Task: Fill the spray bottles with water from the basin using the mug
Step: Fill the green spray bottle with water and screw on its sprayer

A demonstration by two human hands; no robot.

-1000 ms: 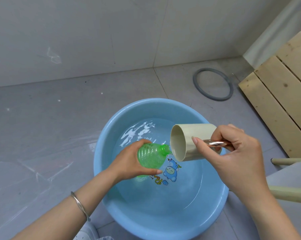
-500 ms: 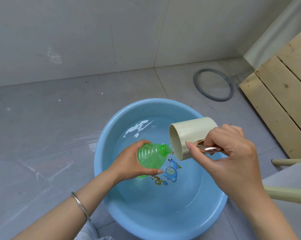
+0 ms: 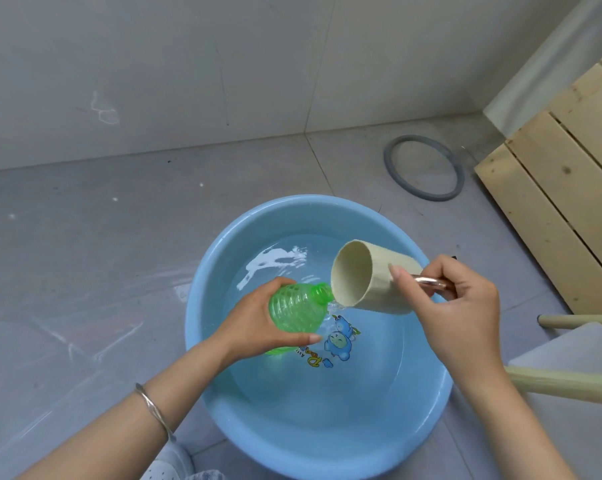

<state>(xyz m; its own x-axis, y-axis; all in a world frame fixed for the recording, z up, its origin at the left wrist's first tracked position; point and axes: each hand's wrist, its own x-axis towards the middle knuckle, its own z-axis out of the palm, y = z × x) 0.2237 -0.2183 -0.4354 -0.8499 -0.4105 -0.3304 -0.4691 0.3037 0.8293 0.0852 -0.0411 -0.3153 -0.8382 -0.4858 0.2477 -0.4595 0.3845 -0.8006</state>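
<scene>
water (image 3: pixel 334 306) is trickling from the tilted cream mug (image 3: pixel 368 275) onto the neck of the green ribbed bottle (image 3: pixel 297 311), both held over the blue basin (image 3: pixel 193 327). left hand (image 3: pixel 254 323) is gripping the bottle body; right hand (image 3: pixel 455 306) is pinching the mug's copper handle (image 3: pixel 431 281). basin is sitting on the grey tiled floor (image 3: pixel 102 254), with a grey ring (image 3: pixel 393 174) and wooden slats (image 3: pixel 562 202) lying beyond it.

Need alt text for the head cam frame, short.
The right hand tips a cream mug by its handle, pouring water at the neck of a green bottle held tilted by the left hand over a blue basin of water on a grey floor.
</scene>
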